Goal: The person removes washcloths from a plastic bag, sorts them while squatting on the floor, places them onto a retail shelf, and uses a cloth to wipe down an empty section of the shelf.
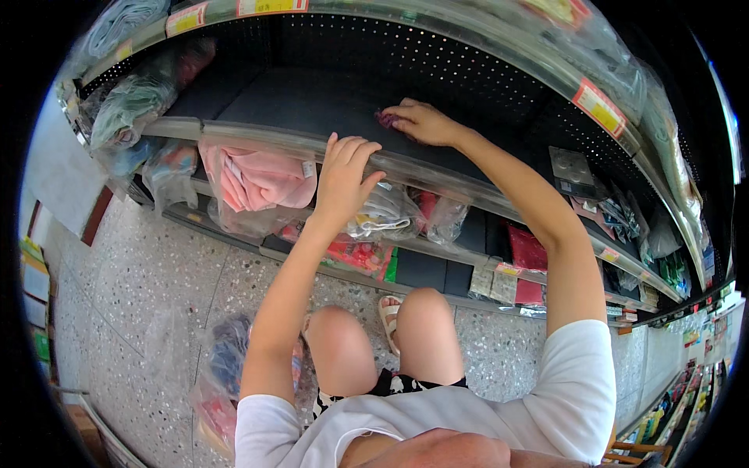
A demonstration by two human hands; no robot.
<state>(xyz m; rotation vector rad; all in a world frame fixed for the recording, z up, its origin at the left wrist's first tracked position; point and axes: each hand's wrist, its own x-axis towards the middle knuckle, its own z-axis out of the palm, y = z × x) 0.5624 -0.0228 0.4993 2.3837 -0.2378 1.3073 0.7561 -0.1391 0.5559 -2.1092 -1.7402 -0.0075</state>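
Observation:
My right hand [426, 123] reaches over a dark metal shelf [304, 99], gripping a crumpled purple cloth [387, 119] against its surface. Part of the cloth is hidden under the fingers. My left hand [346, 175] rests on the clear strip along the shelf's front edge [269, 139], fingers spread and holding nothing. Just below and left of that hand, a folded pink textile in plastic wrap [263, 175] lies on the lower shelf. To its right sits a bagged white and grey textile [383, 210].
Bagged textiles [140, 105] crowd the shelf's left end; small packaged goods [614, 210] stand at the right. An upper shelf edge with price tags [600, 107] curves overhead. Red packages [357, 257] lie on the bottom shelf. Plastic-bagged items [228, 357] are on the speckled floor beside my left leg.

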